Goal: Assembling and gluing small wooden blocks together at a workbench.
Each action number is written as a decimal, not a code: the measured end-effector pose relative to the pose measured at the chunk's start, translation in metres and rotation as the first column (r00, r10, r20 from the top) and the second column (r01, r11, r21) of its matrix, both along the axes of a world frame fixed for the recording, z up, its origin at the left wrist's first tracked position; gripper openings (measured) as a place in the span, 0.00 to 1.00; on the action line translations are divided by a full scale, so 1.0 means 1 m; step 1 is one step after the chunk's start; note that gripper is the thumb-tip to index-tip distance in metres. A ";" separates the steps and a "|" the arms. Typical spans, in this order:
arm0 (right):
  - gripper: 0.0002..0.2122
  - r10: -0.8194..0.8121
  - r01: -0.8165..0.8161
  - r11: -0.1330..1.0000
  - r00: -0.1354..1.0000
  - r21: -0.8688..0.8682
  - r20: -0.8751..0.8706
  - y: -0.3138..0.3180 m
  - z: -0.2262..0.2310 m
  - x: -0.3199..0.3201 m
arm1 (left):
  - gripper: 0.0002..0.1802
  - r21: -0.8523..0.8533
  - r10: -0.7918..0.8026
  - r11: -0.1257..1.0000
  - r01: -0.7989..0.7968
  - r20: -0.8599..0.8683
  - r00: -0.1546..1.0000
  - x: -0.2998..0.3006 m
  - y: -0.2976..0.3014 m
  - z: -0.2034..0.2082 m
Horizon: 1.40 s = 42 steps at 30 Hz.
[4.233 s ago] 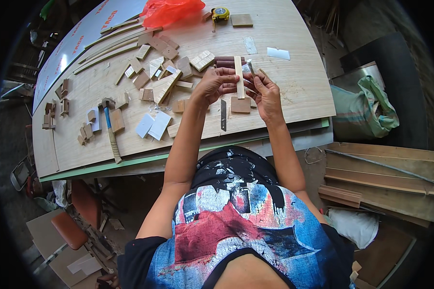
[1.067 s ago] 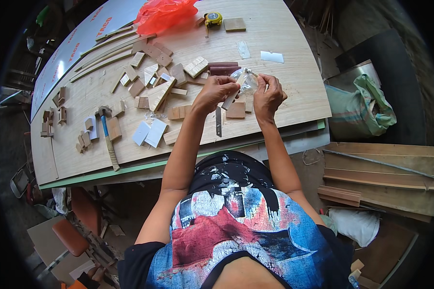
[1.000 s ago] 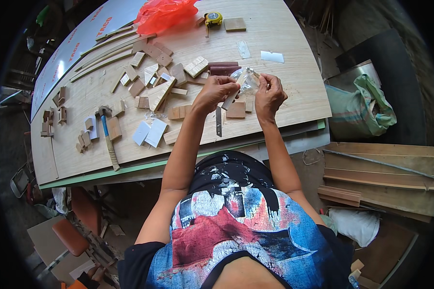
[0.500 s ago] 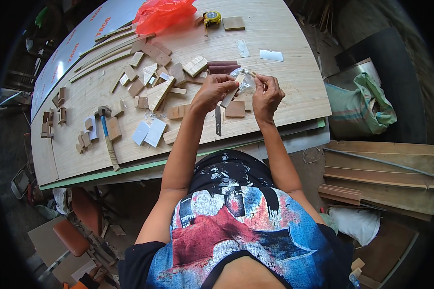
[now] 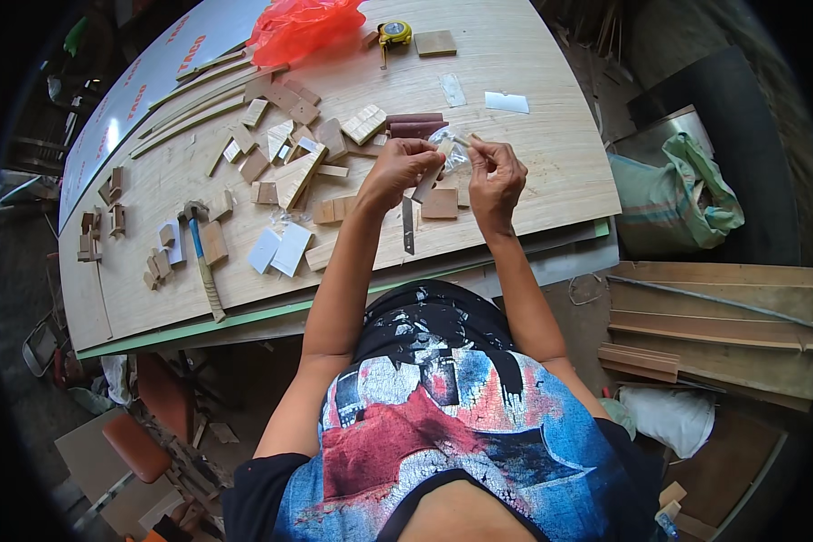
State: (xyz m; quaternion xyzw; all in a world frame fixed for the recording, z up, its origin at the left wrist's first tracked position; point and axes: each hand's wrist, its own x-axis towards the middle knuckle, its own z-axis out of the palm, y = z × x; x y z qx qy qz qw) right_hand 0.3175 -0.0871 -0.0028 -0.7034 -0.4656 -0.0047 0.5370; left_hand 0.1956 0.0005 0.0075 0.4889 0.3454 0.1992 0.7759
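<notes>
Above the table's near edge, my left hand is closed around a narrow wooden strip, its lower end pointing toward me. Just to its right, my right hand pinches a small thin stick whose tip points toward the strip's upper end. Whether the two touch, I cannot make out. Behind my fingers lies a crumpled clear plastic bag. Below the strip, a dark flat metal blade rests on the table beside a square wooden block.
Wood offcuts are scattered left of my hands on the tabletop. A hammer lies further left. Toward the back are a yellow tape measure and a red plastic bag. A green sack stands right of the table.
The wooden strip has turned slightly in my left hand, showing a darker face. My right hand has shifted a little to the left, still pinching the stick.
</notes>
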 end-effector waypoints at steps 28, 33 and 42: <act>0.04 -0.182 0.198 0.973 0.974 0.117 -0.136 0.015 -0.022 0.015 | 0.06 -0.024 -0.020 0.999 0.021 0.024 1.000 0.000 -0.001 0.012; 0.05 -0.074 0.079 0.995 0.994 0.056 -0.084 0.008 -0.003 0.005 | 0.07 -0.026 0.011 1.000 -0.011 -0.001 1.000 -0.004 0.002 0.006; 0.04 -0.095 0.095 0.995 0.968 0.012 0.233 0.007 -0.014 0.000 | 0.07 -0.039 -0.014 0.999 0.016 0.044 0.999 -0.002 0.002 0.002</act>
